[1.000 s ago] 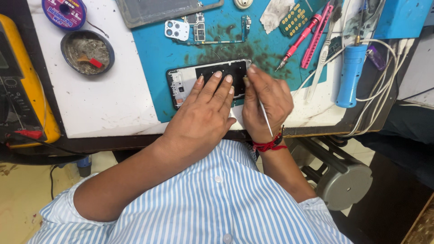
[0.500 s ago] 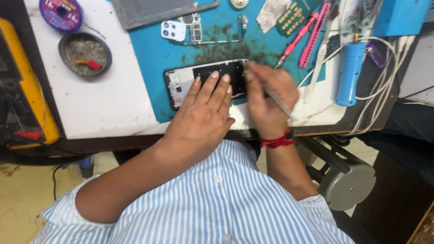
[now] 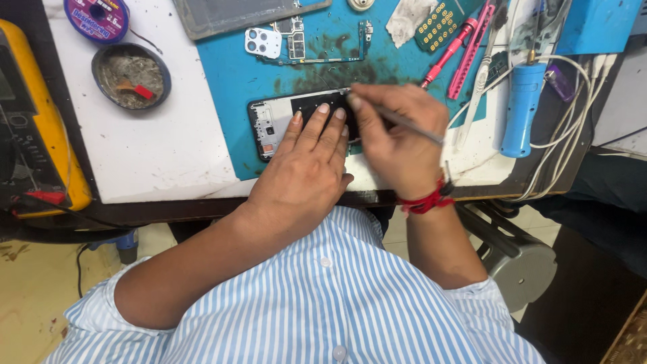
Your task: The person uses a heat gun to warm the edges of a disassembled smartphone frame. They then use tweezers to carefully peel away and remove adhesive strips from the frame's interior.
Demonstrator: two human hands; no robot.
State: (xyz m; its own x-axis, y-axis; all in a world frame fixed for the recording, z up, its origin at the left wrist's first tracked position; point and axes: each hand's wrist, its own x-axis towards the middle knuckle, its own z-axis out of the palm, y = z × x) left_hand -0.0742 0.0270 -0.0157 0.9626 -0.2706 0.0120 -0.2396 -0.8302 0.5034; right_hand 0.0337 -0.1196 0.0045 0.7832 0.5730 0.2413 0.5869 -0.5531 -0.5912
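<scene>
My left hand (image 3: 306, 168) lies flat, palm down, fingers spread and extended over the opened phone frame (image 3: 283, 121), pinning it to the blue work mat (image 3: 229, 74); it grips nothing, only presses. The frame lies lengthwise near the near edge of the mat, its left end uncovered, showing a white inner panel and a dark rim, its right end hidden beneath both hands.

My right hand (image 3: 397, 138) is closed around a thin metal tool (image 3: 408, 123), pinched between thumb and fingers. The shaft runs right and slightly nearer from the fingertips across the back of the hand; the working tip is hidden at the right part of the frame, just beside my left fingertips. Whether the tip touches the frame cannot be told. A red thread band (image 3: 426, 202) sits on that wrist.

Farther on the mat: a bare circuit board (image 3: 317, 44) with a white camera cover (image 3: 263, 42) at its left end. To the far right lie pink tools (image 3: 465, 47) and a blue handled iron (image 3: 522, 108) with white cables. On the white bench surface (image 3: 155, 155) to the left stand a round tin of grey residue (image 3: 131, 75) and a purple spool (image 3: 100, 17). A yellow meter (image 3: 34, 114) sits at the far left edge.
</scene>
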